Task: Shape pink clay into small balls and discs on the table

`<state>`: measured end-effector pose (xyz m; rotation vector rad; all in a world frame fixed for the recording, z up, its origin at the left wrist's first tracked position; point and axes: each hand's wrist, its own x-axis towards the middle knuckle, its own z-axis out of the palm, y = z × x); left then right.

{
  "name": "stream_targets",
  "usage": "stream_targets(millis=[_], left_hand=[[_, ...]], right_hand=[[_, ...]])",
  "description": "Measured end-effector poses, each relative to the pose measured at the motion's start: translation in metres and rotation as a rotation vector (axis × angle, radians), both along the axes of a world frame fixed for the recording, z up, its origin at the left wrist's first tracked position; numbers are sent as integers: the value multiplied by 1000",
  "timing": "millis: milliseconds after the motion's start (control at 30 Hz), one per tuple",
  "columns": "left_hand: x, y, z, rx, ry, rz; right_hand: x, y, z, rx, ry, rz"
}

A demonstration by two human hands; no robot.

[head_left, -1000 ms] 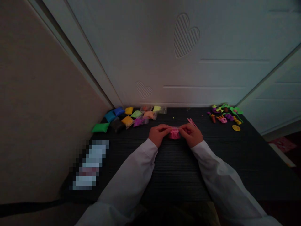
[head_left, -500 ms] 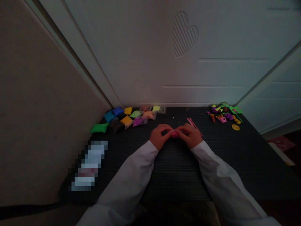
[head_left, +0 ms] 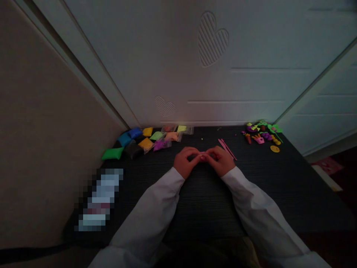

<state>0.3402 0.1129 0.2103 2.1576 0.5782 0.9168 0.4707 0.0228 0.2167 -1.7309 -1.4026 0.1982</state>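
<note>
On the black lined desk point(head_left: 206, 203), two thin pink sticks point(head_left: 229, 150) lay beside the right hand point(head_left: 222, 160), which, with the left hand point(head_left: 185, 162), pinched a small pink packet point(head_left: 202, 158).

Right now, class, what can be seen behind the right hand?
Two slim pink sticks show just beyond the right hand, on the dark table. Whatever the hand covers cannot be seen.

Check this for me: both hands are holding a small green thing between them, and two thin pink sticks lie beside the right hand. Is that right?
Not quite: the small thing is pink, not green, as the head view shows. The left hand and right hand do hold it between them, and the two thin pink sticks lie beside the right hand.
</note>
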Motion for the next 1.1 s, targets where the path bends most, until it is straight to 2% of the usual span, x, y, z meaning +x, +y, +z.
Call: stream_targets(millis=[133, 267, 467, 633, 733, 833, 900, 967, 1100], left_hand=[[-1, 5, -2, -38, -1, -16], [-1, 12, -3, -131, -61, -6], [-3, 16, 0, -243, -102, 14], [-1, 20, -8, -345, -123, -3], [0, 20, -11, -502, -144, -55], [1, 17, -12, -633, -127, -170], [2, 16, -13, -639, -72, -220], [3, 17, -14, -627, -34, -216], [1, 28, -17, -541, -33, -52]], right_hand=[[3, 1, -2, 5, 116, 34], [7, 3, -4, 45, 198, 3], [9, 7, -8, 25, 408, -23], [8, 8, -11, 33, 492, -28], [6, 9, -12, 42, 547, -24], [4, 11, -13, 60, 609, -42], [3, 13, -14, 71, 644, -55], [3, 14, -16, 73, 682, -63], [9, 18, -23, 97, 795, -104]])
